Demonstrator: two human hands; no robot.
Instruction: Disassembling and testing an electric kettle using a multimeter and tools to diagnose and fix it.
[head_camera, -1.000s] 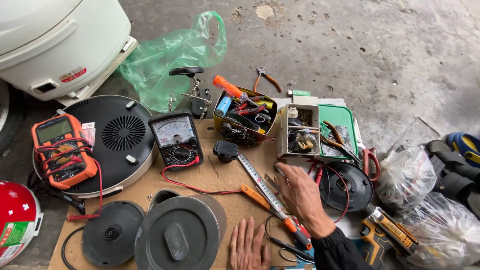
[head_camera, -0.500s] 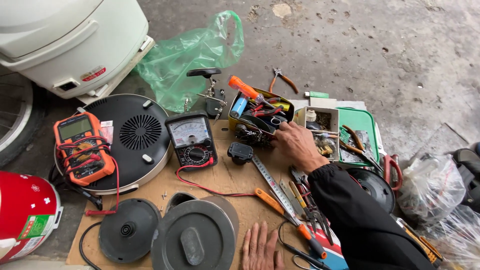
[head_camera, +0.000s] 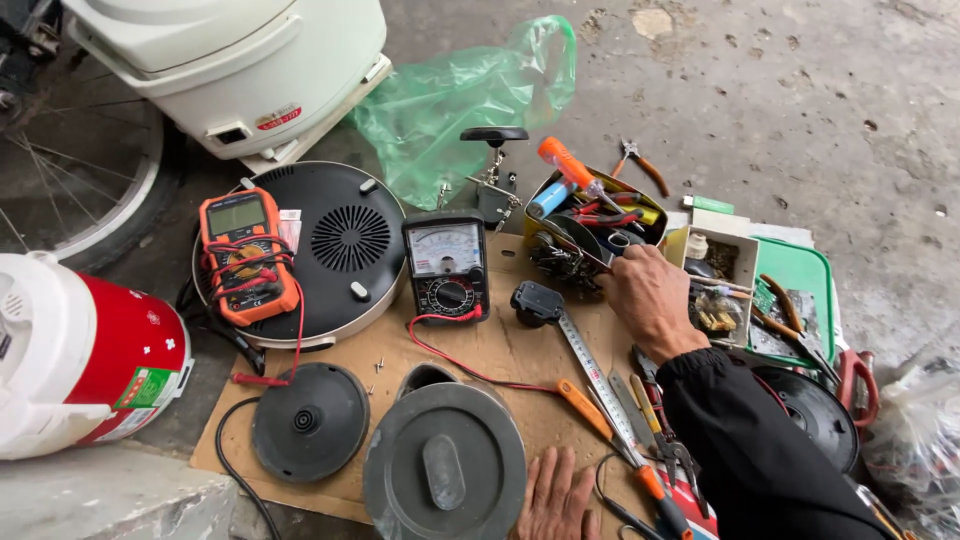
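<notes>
Right hand (head_camera: 652, 298) reaches into yellow tool tin (head_camera: 590, 225), fingers curled among pliers and screwdrivers; whether it grips anything, cannot tell. Left hand (head_camera: 557, 497) flat, open on cardboard (head_camera: 500, 350) at 6 o'clock. White parts box (head_camera: 722, 282) at 3 o'clock holds small parts.

The right hand (head_camera: 650, 295) reached forward on a dark-sleeved arm, fingers curled downward. The left hand (head_camera: 557, 497) lay flat, fingers spread.
</notes>
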